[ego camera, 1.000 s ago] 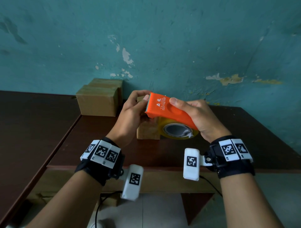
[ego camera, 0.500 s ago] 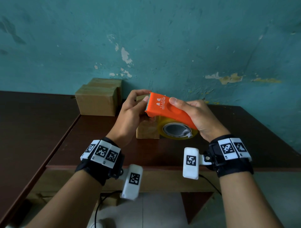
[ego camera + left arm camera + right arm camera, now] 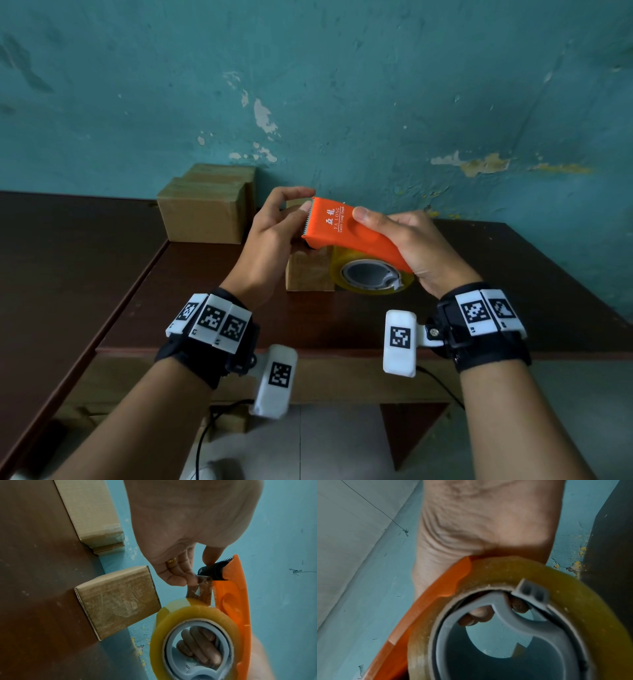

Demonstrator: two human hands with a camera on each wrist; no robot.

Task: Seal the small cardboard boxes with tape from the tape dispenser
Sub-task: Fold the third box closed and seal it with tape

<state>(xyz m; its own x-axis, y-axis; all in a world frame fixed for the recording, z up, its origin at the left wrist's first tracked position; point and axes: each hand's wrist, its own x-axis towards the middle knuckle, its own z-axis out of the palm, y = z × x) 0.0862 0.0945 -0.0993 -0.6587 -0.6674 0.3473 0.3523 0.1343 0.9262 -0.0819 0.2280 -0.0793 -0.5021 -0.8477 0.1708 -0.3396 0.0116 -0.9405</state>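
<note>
I have the orange plastic tape dispenser (image 3: 354, 236) lifted above the dark brown wooden surface (image 3: 513, 291), with its yellowish clear tape roll (image 3: 373, 277) hanging just in front of the small brown cardboard box (image 3: 308, 274) that stands on that surface. My right hand (image 3: 416, 245) has its grip closed around the dispenser: thumb along the orange top, fingers curled through the grey hub (image 3: 197, 647) of the roll. My left hand (image 3: 270, 236) is at the dispenser's toothed front edge, its grip narrow; in the left wrist view the fingertips (image 3: 180, 577) pinch the loose end of tape (image 3: 200, 592) just below the black roller (image 3: 212, 570). That strip looks wrinkled and bunched. The box beside the dispenser shows shiny tape across its facing side. Two more brown cardboard boxes (image 3: 205, 212) stand to the left of the dispenser, against the peeling teal wall (image 3: 342, 85).
</note>
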